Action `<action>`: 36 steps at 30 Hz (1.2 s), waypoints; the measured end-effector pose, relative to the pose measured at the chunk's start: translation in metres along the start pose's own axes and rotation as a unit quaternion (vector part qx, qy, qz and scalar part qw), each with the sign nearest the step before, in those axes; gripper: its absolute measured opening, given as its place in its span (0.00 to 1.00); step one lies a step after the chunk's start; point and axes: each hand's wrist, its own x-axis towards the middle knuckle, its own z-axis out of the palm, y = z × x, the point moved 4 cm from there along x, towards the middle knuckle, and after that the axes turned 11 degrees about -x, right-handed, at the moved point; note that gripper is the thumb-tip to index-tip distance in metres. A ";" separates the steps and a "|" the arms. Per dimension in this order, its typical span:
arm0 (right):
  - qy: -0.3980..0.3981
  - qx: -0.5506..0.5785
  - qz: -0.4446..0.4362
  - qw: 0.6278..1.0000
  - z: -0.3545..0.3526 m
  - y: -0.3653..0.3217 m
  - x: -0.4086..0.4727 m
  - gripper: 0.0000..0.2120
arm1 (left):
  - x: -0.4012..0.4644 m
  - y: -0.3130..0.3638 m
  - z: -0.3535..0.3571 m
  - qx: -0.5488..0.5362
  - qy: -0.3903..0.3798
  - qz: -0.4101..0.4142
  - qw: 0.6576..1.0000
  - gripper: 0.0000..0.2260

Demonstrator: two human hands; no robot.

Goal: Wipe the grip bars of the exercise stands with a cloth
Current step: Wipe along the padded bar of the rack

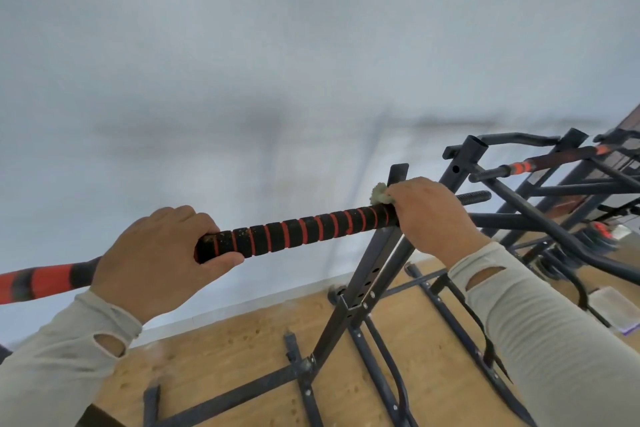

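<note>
At about seven o'clock the left hand [152, 260] gripped the black-and-red foam grip bar [298, 230], fingers curled over it and thumb beneath. At three o'clock of centre the right hand [431, 215] wrapped the bar's far end, holding a pale cloth [379, 194] against it beside the dark steel stand upright [356, 291]. Farther off, toward two o'clock, a second exercise stand [540, 180] stood over the wooden floor [225, 350] before the pale wall [242, 80].

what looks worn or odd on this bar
The foam grip is pitted with pale specks near the left hand. Both sleeves are torn at the wrist: left, right.
</note>
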 end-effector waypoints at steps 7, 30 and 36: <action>0.117 0.271 0.088 0.951 -0.012 -0.103 -0.024 0.11 | -0.001 -0.003 0.000 -0.006 0.006 0.003 1.000 0.22; 0.181 0.274 -0.029 0.944 -0.021 -0.160 -0.028 0.10 | 0.000 -0.002 0.001 -0.022 0.009 0.007 1.000 0.21; 0.110 0.092 -0.114 0.983 0.013 -0.057 -0.011 0.14 | -0.003 -0.004 0.002 -0.014 0.029 0.021 0.999 0.24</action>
